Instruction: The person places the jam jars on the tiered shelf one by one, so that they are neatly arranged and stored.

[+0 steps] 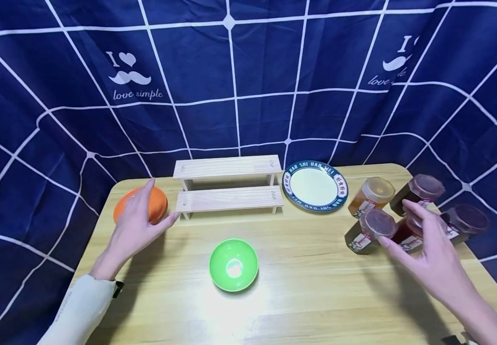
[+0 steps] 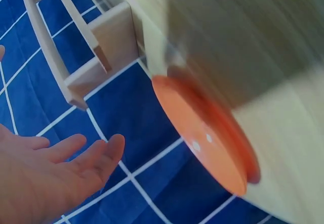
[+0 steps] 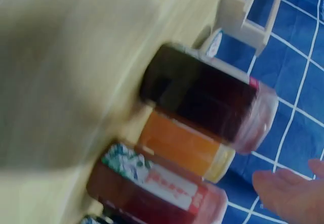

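My left hand [image 1: 133, 225] is held over an orange dish [image 1: 157, 203] at the back left, its fingers spread and partly covering it in the head view. The left wrist view shows the fingers apart from the dish [image 2: 197, 133]. My right hand [image 1: 435, 258] hovers over several lidded jars, thumb and fingers apart, holding nothing. Nearest its thumb is a dark jar [image 1: 366, 235]; a red-brown jar [image 1: 408, 235] is partly hidden beneath the hand. Around them stand an amber jar [image 1: 371, 196] and two more dark jars, one behind [image 1: 418, 189] and one at the right [image 1: 466, 223].
A two-tier wooden rack [image 1: 231, 196] stands at the back middle. Right of it lies an oval plate [image 1: 315, 187] with a blue lettered rim. A green bowl [image 1: 233, 265] sits at the front middle. A blue gridded curtain [image 1: 257, 72] borders the wooden table [image 1: 304, 287].
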`<state>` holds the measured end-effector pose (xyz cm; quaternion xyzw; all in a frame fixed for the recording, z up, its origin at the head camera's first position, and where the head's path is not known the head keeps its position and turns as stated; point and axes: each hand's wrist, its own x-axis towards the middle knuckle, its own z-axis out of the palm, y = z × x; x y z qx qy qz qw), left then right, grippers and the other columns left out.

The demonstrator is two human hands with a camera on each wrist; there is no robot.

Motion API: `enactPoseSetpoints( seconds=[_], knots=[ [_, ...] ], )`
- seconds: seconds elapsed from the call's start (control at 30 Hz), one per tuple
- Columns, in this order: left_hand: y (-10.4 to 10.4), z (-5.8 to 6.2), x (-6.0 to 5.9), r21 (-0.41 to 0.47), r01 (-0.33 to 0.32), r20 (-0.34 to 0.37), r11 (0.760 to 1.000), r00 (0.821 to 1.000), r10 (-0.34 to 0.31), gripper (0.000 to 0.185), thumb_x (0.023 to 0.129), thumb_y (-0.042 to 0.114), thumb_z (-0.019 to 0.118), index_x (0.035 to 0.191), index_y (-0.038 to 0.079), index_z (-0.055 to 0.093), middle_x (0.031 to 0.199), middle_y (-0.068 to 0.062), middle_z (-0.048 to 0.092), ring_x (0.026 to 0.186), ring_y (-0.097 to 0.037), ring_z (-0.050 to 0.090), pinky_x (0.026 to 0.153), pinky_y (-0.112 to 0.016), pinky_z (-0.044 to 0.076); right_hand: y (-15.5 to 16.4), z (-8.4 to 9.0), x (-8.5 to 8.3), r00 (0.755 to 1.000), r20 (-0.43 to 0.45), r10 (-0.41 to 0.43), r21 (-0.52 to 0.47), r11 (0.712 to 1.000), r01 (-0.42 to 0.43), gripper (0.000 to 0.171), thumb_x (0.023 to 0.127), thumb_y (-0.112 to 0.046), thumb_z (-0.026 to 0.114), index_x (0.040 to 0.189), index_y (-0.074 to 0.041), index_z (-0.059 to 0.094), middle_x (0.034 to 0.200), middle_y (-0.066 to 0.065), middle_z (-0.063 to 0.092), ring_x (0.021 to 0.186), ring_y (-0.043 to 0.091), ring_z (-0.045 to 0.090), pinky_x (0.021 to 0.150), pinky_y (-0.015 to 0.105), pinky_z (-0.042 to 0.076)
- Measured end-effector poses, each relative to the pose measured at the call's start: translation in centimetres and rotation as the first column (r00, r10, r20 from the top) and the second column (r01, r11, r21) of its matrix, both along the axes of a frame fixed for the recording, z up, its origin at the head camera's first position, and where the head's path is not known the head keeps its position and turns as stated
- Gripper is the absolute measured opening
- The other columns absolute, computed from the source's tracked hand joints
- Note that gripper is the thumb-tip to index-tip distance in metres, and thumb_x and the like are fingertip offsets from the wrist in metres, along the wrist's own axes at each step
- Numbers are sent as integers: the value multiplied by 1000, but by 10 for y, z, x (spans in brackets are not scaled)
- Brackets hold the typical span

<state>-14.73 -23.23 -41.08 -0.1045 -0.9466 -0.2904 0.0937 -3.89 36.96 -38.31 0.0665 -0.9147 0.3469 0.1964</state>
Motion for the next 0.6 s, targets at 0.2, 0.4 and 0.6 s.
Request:
enactPoseSetpoints(
  seconds=[0.2,0.4,0.6],
  knots=[
    [8,-4,-8,78,-5,34,997,999,2,114,95,56,81,177,16,12,176,-19,26,158,-49,25,116,-78,27,-9,-15,0,997,76,32,-25,999,-30,111,88,-8,91,174,-20,23,170,22,36,151,4,31,113,6,17],
    [17,-12,-20,170,13,61,985,998,-23,122,93,49,86,177,19,4,177,-21,21,160,-46,20,120,-75,24,-12,-29,-4,990,140,30,-72,997,-20,117,88,-9,92,175,-18,14,161,34,40,149,33,40,105,1,23],
    [28,-27,-30,265,53,145,963,985,-94,129,92,43,90,176,19,-4,177,-24,17,158,-48,26,120,-71,30,-6,-45,-10,969,247,6,-96,995,18,123,90,-17,91,175,-15,2,155,41,39,135,62,45,102,2,22]
  ],
)
